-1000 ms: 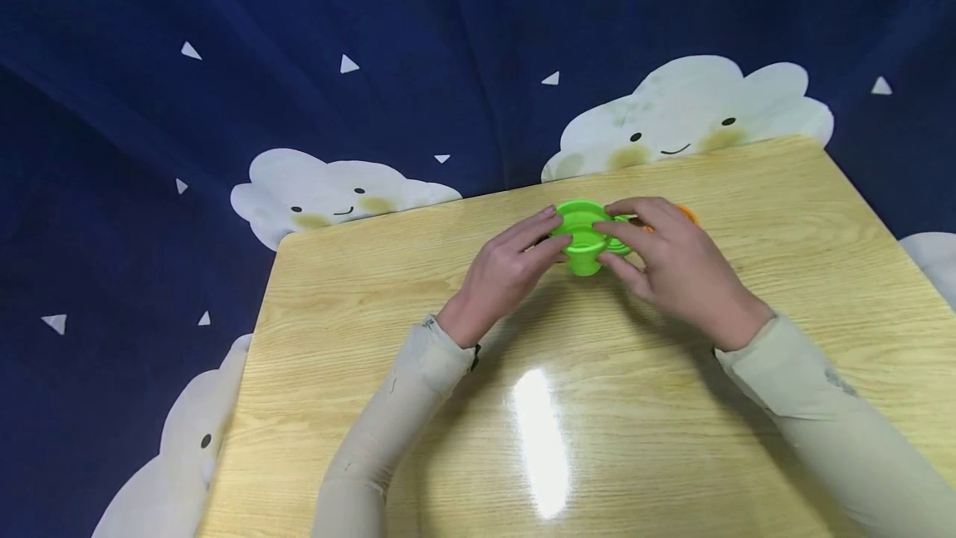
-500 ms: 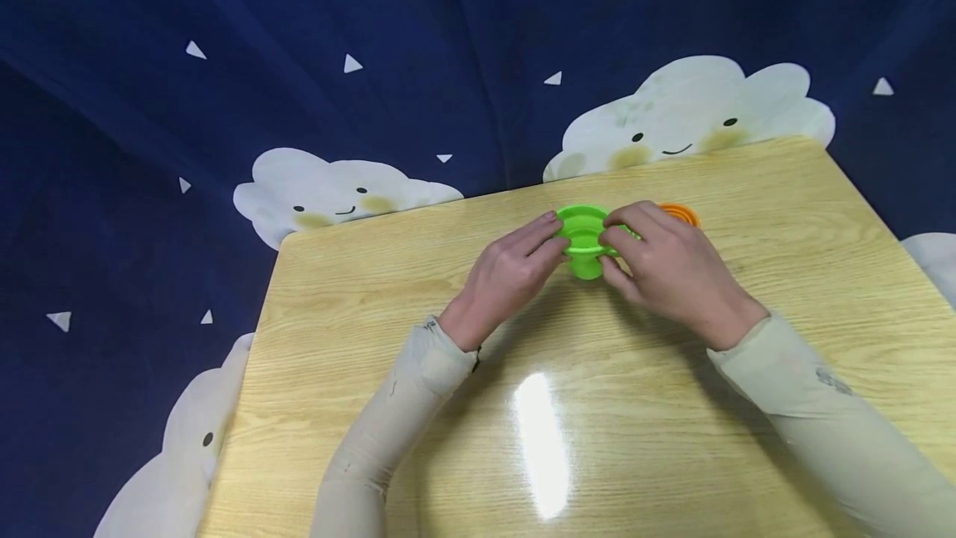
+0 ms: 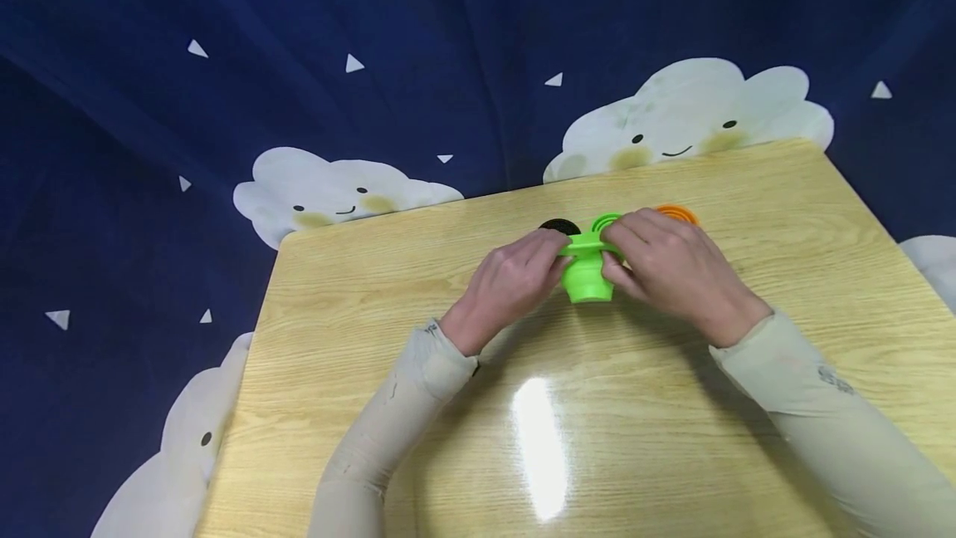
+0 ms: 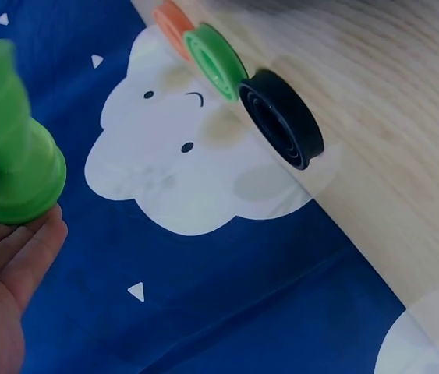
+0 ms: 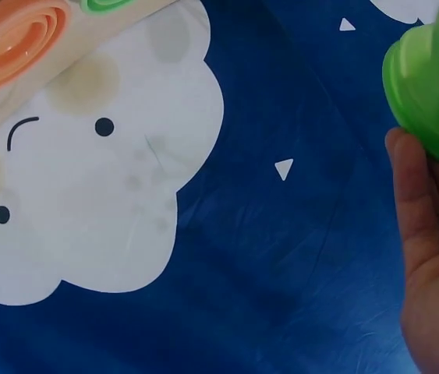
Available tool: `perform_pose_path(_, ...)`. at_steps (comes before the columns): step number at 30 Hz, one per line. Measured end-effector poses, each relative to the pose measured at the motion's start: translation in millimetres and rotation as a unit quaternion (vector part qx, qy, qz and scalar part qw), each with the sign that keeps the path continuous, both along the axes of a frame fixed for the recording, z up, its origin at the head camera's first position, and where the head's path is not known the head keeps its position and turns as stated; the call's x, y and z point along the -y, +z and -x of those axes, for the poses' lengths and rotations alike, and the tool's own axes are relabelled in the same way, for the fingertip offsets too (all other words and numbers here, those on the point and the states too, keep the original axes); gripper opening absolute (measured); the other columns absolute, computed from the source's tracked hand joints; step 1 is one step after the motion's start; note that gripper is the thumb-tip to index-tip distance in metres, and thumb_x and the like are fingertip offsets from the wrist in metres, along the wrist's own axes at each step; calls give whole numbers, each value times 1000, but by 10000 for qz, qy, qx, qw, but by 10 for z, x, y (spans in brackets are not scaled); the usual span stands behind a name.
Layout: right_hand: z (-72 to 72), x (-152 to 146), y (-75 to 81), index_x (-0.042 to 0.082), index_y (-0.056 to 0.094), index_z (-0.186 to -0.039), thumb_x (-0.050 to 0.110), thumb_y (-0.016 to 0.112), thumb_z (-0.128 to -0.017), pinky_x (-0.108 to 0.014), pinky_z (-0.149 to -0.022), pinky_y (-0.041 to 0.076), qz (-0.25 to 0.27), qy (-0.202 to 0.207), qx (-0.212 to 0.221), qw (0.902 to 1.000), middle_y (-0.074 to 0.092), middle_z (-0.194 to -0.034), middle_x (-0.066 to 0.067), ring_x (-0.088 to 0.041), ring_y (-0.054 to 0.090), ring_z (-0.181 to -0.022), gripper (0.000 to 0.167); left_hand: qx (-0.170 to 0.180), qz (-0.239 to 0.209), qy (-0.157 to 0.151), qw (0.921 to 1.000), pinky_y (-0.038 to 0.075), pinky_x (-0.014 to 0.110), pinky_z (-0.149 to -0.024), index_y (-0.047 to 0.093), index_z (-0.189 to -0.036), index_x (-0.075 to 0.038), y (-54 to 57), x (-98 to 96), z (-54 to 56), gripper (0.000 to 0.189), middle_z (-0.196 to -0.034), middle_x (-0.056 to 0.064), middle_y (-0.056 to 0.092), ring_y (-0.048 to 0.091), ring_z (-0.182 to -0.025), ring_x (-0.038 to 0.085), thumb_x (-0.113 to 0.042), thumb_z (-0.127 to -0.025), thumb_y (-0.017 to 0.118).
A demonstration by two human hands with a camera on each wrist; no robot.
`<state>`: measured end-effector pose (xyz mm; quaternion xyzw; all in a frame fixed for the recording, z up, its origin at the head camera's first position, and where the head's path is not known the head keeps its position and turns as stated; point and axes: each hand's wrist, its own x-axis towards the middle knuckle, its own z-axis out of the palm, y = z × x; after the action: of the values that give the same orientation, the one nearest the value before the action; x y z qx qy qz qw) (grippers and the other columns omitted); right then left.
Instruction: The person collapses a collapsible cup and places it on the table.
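A bright green collapsible cup (image 3: 587,276), stretched out in steps, is held between both hands above the table. It is tilted, with its wide rim away from the person and its narrow base towards them. My left hand (image 3: 515,281) pinches the rim's left side, thumb below and fingers over the edge. On the opposite side, my right hand (image 3: 668,268) grips the rim in the same way. The left wrist view shows the cup (image 4: 20,171) against the left fingers. At the right wrist view's edge, right fingers (image 5: 418,195) lie along the green rim.
Behind the hands, a folded black cup (image 4: 281,121), a folded green cup (image 4: 217,62) and a folded orange cup (image 3: 678,214) stand in a row near the far edge of the wooden table (image 3: 358,297). Beyond hangs a dark blue cloth (image 3: 373,7) with smiling clouds.
The green cup has tipped, so its inside no longer shows and its base points towards the person. Both hands have curled more over its rim. The folded black cup has come into sight behind.
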<state>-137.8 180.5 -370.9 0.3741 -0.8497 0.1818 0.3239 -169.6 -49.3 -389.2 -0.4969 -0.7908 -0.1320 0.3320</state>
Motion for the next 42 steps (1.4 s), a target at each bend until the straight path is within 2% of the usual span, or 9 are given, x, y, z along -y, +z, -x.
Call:
perform_pose_path(14,-43,17,-57,-7,61,-111,29,36,-111,-46,-67,60,28,187,369,9991,68,-96,-16,-30,67,-78,44,-55,-426,178,9989,59,25,-82,63,-119,8,-74,-16,-21,25,-105,14,72,72,-87,21,-9,-100,61)
perform_pose_path(19,-40,45,-114,-12,58,-116,7,55,-103,-50,-73,60,33,11,264,9996,68,-103,-22,-36,68,-87,23,946,-1061,188,9897,57,19,-76,65,-116,6,-74,-96,-72,24,-98,12,72,69,-81,16,-9,-97,62)
perform_pose_path(22,-44,59,-149,-12,59,-117,-7,67,-90,-51,-76,60,348,-113,475,9982,68,-107,-24,-39,68,-91,29,2391,-1801,-102,9541,56,17,-71,62,-120,4,-77,-121,-125,25,-94,11,70,67,-77,13,-9,-98,62)
perform_pose_path(27,-64,53,-163,-11,63,-115,-19,71,-77,-55,-75,58,1343,-533,1293,9810,70,-102,-25,-40,69,-88,40,4401,-3026,-1051,8389,61,33,-78,63,-119,2,-63,-112,-219,26,-106,16,69,66,-92,18,0,-94,67)
perform_pose_path(29,-66,47,-154,-11,65,-115,-22,70,-72,-57,-75,57,1625,-717,1574,9714,71,-100,-26,-42,69,-86,45,4751,-3264,-1451,8042,60,43,-80,66,-112,7,-50,-108,-259,25,-112,20,66,64,-100,21,9,-88,71)
perform_pose_path(30,-66,48,-148,-11,65,-115,-23,70,-70,-57,-75,56,1737,-779,1690,9671,71,-99,-26,-42,68,-85,47,4819,-3327,-1589,7949,60,47,-80,68,-109,9,-40,-111,-280,25,-114,22,64,63,-100,22,13,-85,73)
perform_pose_path(32,-64,54,-140,-10,66,-114,-23,72,-69,-57,-76,56,1864,-860,1822,9616,71,-99,-26,-42,68,-85,48,4763,-3363,-1706,7943,60,51,-79,70,-101,12,-4,-127,-323,25,-111,25,63,63,-100,24,17,-78,77)
perform_pose_path(39,-64,101,-145,-9,67,-114,-15,73,-81,-50,-72,57,1892,-876,1801,9613,71,-97,-22,-35,68,-81,34,4165,-3353,-1082,8381,62,41,-73,73,-85,12,170,-184,-434,19,-91,23,64,65,-84,30,16,-70,84)
perform_pose_path(42,-58,128,-154,-10,67,-113,-10,68,-90,-42,-62,56,1753,-837,1604,9677,71,-92,-19,-28,65,-73,24,4060,-3463,-687,8429,62,33,-73,76,-81,7,44,-188,-375,15,-90,16,67,66,-88,23,11,-71,86)
